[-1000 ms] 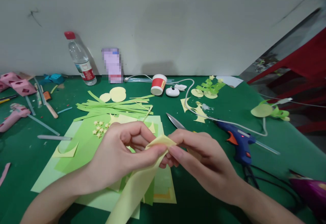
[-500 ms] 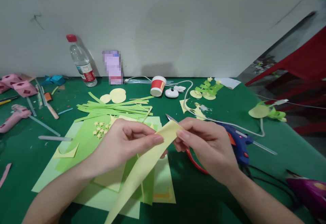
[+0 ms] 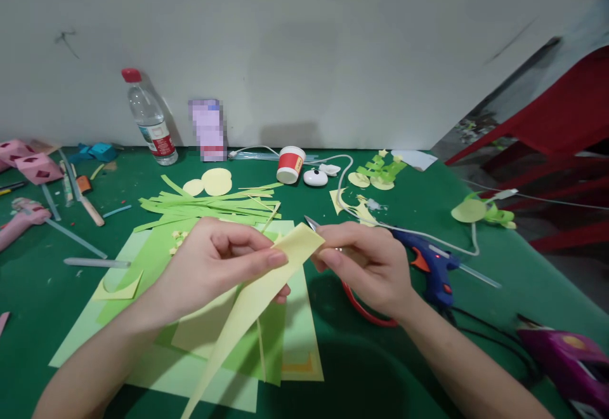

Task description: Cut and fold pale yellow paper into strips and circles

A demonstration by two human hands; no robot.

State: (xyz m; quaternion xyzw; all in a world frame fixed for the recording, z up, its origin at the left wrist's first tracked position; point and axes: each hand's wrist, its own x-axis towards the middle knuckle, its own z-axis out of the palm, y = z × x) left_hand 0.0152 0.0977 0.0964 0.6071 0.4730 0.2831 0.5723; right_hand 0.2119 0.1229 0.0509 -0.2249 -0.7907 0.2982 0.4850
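Note:
A long pale yellow paper strip (image 3: 259, 298) slants from the bottom of the view up to the space between my hands. My left hand (image 3: 221, 263) pinches it near the upper end, thumb on top and fingers underneath. At its upper right corner, the thumb and index finger of my right hand (image 3: 368, 266) are closed together against the paper; the exact grip is partly hidden. Red-handled scissors (image 3: 366, 316) lie behind my right hand, blade tip showing. Under my left hand are green and yellow paper sheets (image 3: 204, 381), with small folded paper stars (image 3: 177, 241) partly covered.
Green paper strips (image 3: 204, 206) and yellow paper discs (image 3: 217, 182) lie behind the sheets. A blue glue gun (image 3: 435, 266) sits at right, near a purple tool (image 3: 561, 355). A bottle (image 3: 152, 124), paper cup (image 3: 290, 165) and white cable (image 3: 349, 184) are toward the wall.
The whole view has shifted slightly. My right thumb has slipped off the strip's face toward its corner, which now shows more fully. My left hand keeps its pinch and covers more stars.

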